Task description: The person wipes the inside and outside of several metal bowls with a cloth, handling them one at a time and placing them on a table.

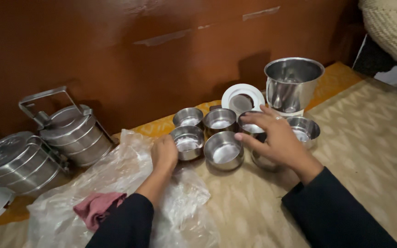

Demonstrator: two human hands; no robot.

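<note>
Several small steel bowls stand in a cluster on the patterned cloth [373, 151]. My left hand [164, 154] rests with curled fingers against the near-left bowl [188, 143], on a sheet of clear plastic [116, 183]. My right hand [276, 138] reaches over the right side of the cluster, its fingers spread on a steel bowl [252, 128] and over a larger one beneath the palm. Another bowl [224, 150] sits between my hands. Two more [188, 117] [220, 120] stand behind. A bowl [305, 129] lies just right of my right hand.
A tall steel jar [292, 82] on a white base stands behind, beside a white round lid [242, 98]. Two stacked steel tiffin carriers [72, 131] [17, 163] lie tilted at left against a brown wall. A pink cloth [97, 206] lies on the plastic.
</note>
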